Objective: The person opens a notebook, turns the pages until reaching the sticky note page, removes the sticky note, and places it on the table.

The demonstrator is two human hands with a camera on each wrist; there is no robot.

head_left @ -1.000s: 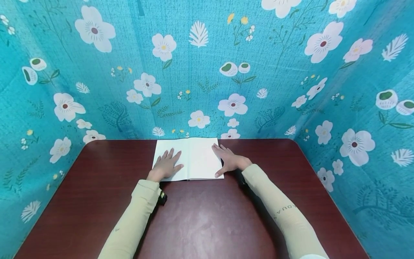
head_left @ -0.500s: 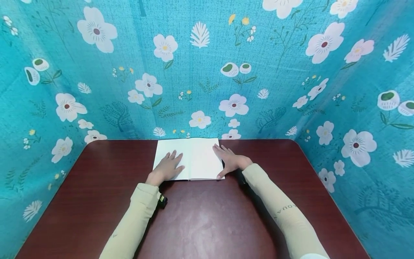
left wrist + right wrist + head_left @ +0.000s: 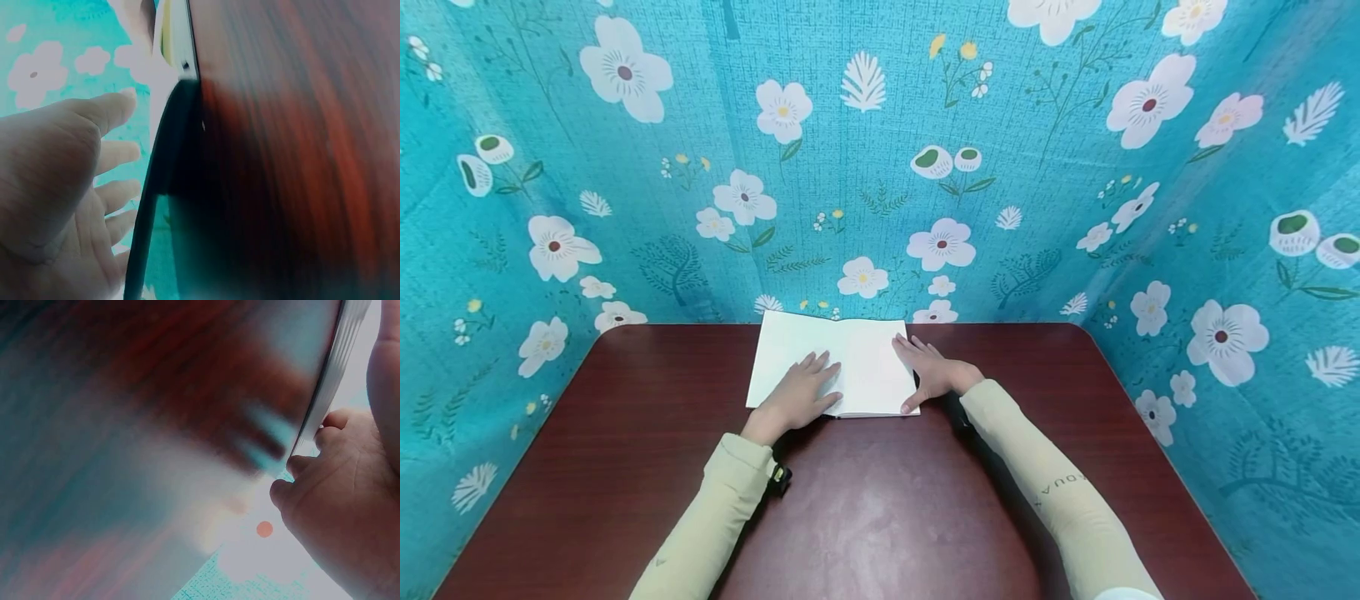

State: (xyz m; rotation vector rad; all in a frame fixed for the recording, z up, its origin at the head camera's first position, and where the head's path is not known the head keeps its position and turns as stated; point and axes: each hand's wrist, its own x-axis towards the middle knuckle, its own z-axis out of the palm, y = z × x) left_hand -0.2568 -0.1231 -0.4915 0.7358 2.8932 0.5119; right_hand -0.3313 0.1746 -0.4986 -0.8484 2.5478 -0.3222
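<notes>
An open book with blank white pages point(image 3: 872, 367) lies near the far edge of the table. My left hand point(image 3: 797, 392), fingers spread, touches its left page near the spine. That left side stands slightly raised along its outer edge. In the left wrist view, a dark cover point(image 3: 175, 137) slants up off the wood beside the straight fingers. My right hand point(image 3: 931, 368) rests on the outer edge of the right page, thumb at the lower corner and fingers extended. The right wrist view shows the page stack point(image 3: 337, 365) beside the fingertips.
The dark reddish-brown table point(image 3: 872, 508) reaches back to a blue flowered curtain point(image 3: 850, 167), which also hangs at both sides. A small black device point(image 3: 780, 479) sits at the left wrist, and another dark one point(image 3: 958, 414) at the right.
My left hand has slid right across the left page toward the spine and slightly nearer. The book's left outer edge has risen and shifted a little left. The right hand stays in place.
</notes>
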